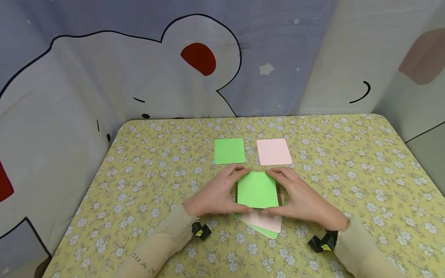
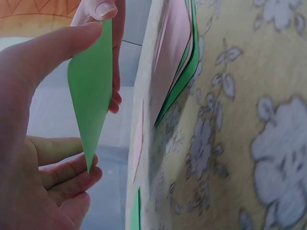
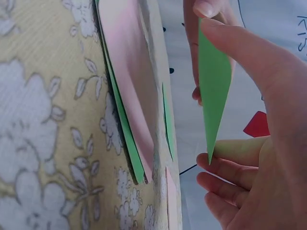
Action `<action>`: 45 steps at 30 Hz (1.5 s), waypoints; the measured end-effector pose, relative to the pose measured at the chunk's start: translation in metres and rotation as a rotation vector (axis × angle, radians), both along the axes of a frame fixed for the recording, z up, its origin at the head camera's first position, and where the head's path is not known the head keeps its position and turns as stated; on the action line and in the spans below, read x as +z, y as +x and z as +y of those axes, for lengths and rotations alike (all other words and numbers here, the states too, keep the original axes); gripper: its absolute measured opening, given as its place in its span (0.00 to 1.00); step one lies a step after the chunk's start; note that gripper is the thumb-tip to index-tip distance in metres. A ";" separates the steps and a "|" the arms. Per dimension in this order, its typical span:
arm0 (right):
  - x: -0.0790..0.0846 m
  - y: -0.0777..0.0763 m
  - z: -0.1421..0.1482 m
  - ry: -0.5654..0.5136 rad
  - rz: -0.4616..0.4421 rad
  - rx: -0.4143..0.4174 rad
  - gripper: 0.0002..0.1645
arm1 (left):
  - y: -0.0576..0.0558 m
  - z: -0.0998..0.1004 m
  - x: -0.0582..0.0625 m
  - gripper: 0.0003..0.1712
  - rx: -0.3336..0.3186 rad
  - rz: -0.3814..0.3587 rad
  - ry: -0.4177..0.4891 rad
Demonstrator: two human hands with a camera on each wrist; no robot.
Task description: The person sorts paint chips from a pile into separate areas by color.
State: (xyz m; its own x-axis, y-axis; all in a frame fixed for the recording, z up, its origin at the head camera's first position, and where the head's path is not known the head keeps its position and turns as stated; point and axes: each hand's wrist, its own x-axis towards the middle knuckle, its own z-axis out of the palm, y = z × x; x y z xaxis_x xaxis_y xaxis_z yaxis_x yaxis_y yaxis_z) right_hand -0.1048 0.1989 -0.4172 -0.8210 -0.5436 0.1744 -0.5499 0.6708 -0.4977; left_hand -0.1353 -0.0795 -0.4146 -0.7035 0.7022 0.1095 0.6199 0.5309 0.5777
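Observation:
A square green card (image 1: 257, 190) is held up above the table between both hands. My left hand (image 1: 222, 191) grips its left side, thumb at the near edge and fingers at the far edge. On the other side my right hand (image 1: 299, 193) grips it the same way. The two thumbs come close together at the near edge, as the left wrist view shows with the green card (image 2: 91, 86) seen nearly edge-on. Below it lies a loose stack of pink and green cards (image 1: 264, 220), partly hidden by the held card and the hands.
Farther back lie a single green card (image 1: 229, 151) on the left and a pink card (image 1: 274, 151) on the right, side by side. A yellow flowered cloth (image 1: 139, 185) covers the table. Behind it hangs a printed curtain (image 1: 271, 69).

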 end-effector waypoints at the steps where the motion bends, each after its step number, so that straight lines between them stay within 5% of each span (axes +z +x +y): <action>1: 0.000 -0.001 -0.001 -0.001 0.002 0.003 0.66 | -0.001 -0.001 0.000 0.63 0.005 0.004 -0.001; 25: 0.011 -0.022 -0.006 -0.045 -0.007 -0.027 0.63 | -0.016 -0.013 0.016 0.64 0.079 0.091 -0.043; 45: 0.008 -0.061 -0.019 -0.090 -0.095 -0.040 0.63 | -0.050 -0.018 0.021 0.62 0.133 0.059 -0.071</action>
